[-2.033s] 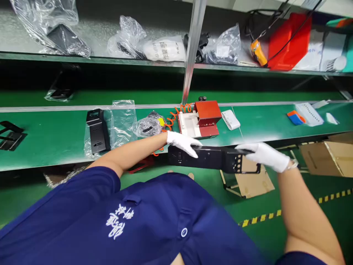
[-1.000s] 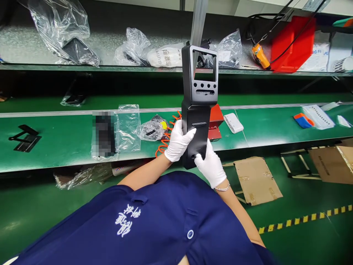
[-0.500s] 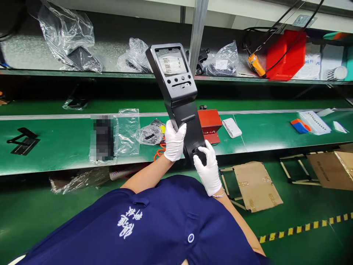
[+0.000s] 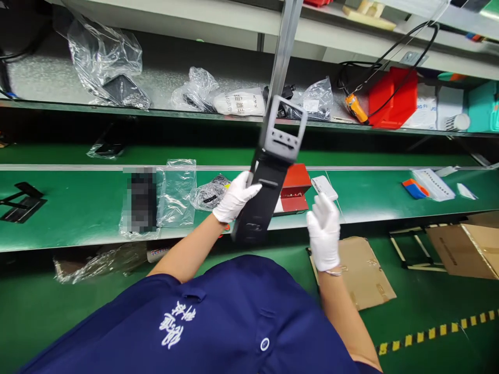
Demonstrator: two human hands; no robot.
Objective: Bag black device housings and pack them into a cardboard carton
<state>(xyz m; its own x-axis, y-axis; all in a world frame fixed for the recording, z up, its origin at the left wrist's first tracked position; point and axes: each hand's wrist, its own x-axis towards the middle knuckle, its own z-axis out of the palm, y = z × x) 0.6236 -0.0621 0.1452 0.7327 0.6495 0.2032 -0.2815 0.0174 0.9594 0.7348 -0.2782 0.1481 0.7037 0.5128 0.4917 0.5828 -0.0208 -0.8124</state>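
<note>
A long black plastic housing of a handheld device [image 4: 266, 192] is tilted in front of me, its top leaning right. Its grey upper end has a rectangular window opening, with a row of round holes and a slot below it. My left hand [image 4: 236, 196], in a white glove, grips the housing's left side, thumb across the front. My right hand [image 4: 324, 231], also gloved, is off to the right, apart from the housing. Its fingers are loosely bent and I see nothing in them. Behind the housing sits an open red box [image 4: 296, 182], partly hidden, near a white folded item [image 4: 324, 188].
On the green bench [image 4: 78, 213] lie a black stand [image 4: 25, 202], a blurred black item in plastic [image 4: 143, 202] and a bagged part [image 4: 210, 193]. The shelf above holds bags, an orange tool [image 4: 356, 108] and a red bin [image 4: 393, 98]. Cardboard [image 4: 364, 272] is at lower right.
My right hand has let go of the housing's lower end and moved right. The housing, still in my left hand, has swung from leaning left to leaning right.
</note>
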